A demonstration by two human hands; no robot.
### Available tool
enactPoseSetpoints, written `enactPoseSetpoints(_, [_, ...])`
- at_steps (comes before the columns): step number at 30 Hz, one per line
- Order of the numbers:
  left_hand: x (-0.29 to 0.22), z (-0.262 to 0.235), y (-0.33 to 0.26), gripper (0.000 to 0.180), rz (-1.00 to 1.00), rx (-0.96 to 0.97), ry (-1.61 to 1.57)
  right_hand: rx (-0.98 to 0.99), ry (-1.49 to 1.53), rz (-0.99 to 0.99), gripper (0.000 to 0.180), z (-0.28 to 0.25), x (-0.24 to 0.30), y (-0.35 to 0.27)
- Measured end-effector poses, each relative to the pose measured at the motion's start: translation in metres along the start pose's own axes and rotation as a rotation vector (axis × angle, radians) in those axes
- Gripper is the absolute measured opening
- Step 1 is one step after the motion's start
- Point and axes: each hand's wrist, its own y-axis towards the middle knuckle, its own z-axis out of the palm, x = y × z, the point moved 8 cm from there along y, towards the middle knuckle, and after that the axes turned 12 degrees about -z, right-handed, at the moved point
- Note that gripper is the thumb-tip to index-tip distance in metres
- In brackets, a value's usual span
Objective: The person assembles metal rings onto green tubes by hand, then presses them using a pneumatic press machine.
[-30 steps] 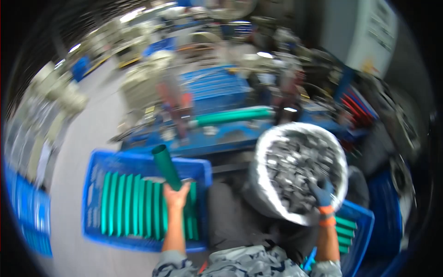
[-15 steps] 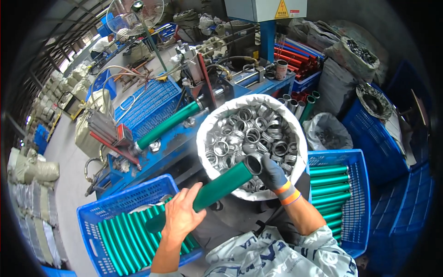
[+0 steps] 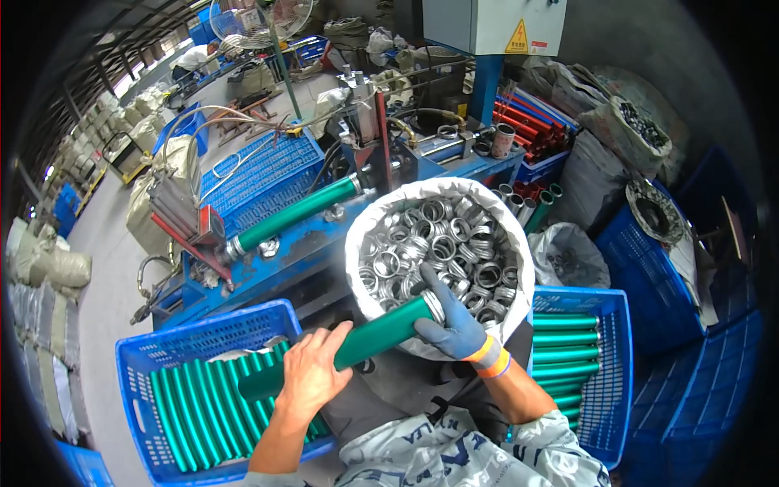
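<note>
Fingers of both hands — bare left hand [image 3: 312, 372], gloved right hand [image 3: 453, 323] — gripping smooth green tube [image 3: 375, 339], metal-ringed end.

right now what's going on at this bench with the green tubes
A person holds one green tube across their lap with both hands. The bare left hand grips its middle, and the gloved right hand is at the tube's far end, beside a white sack of metal rings. More green tubes lie in the blue crate on the left and in another blue crate on the right. One more tube sits on the blue machine ahead.
</note>
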Motion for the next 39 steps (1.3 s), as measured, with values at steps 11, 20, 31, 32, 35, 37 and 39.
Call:
enactPoseSetpoints(11, [0.029, 0.009, 0.001, 0.080, -0.163, -0.035, -0.259, -0.088, 0.423, 0.353, 0.090, -0.026, -0.045, -0.003])
enactPoseSetpoints(20, [0.094, 0.006, -0.021, 0.056, -0.294, -0.390, -1.610, 0.650, -0.776, -0.034, 0.022, 0.010, -0.088, -0.032])
enactPoseSetpoints(31, [0.093, 0.085, -0.039, 0.040, -0.556, -0.365, -1.955, 0.568, -0.691, 0.042, 0.056, 0.010, -0.082, -0.033])
enactPoseSetpoints(32, [0.093, 0.087, -0.041, 0.041, -0.580, -0.389, -1.973, 0.592, -0.627, 0.092, 0.048, 0.008, -0.081, -0.034])
enactPoseSetpoints(35, [0.094, 0.089, -0.044, 0.043, -0.587, -0.404, -2.003, 0.652, -0.435, 0.270, 0.047, -0.015, -0.065, -0.022])
enactPoseSetpoints(37, [0.087, 0.091, -0.042, 0.051, -0.581, -0.409, -2.000, 0.562, -0.126, 0.332, 0.044, -0.031, -0.066, -0.027])
enactPoseSetpoints(39, [0.079, 0.095, -0.040, 0.051, -0.550, -0.369, -2.015, 0.098, 0.325, 0.605, 0.049, -0.042, -0.092, -0.054])
